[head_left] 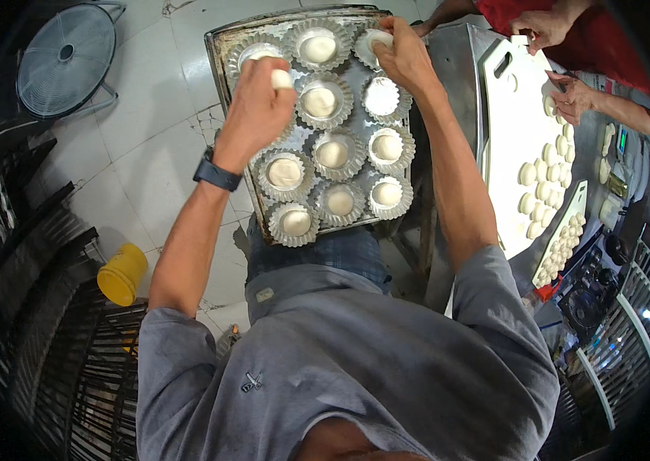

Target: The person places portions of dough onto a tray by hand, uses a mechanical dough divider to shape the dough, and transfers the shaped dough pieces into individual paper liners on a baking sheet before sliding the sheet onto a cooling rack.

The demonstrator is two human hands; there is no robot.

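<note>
Below the left hand (258, 111) I see shiny metal moulds (325, 123) on a worn metal tray (219, 75); the gripped dough (282, 79) looks smooth.

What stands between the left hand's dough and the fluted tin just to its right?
Nothing visible: the dough piece in the left hand has open space toward that fluted tin, though a dough disc already lies inside.

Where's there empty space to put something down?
The board is bare left of its clustered dough rounds; so is the floor between fan and bucket. The tray is crowded with tins.
</note>
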